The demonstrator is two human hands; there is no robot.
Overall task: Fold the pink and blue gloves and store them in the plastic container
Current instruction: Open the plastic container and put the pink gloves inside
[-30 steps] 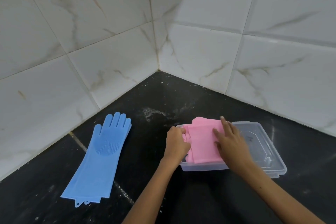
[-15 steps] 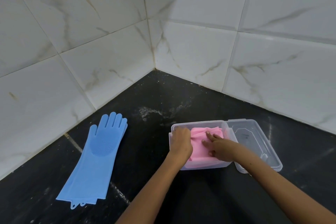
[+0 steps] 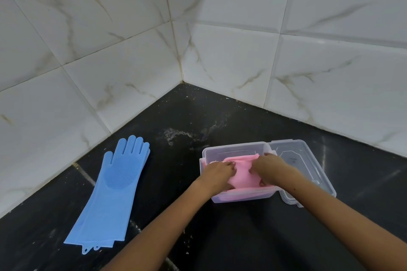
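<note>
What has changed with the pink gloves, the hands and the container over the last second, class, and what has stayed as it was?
The pink gloves went from resting across the container rim down inside it. The left hand and right hand followed and now press them in. The blue gloves and lid stayed put.

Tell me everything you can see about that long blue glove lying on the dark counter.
The long blue rubbery glove lies flat and unfolded on the black stone counter, left of the clear plastic container. Fingers point toward the tiled wall, cuff toward the camera. A round ribbed scrubbing patch covers its palm; small hanging loops show at the cuff. A second layer peeks out beneath. Nothing else touches it.
</note>
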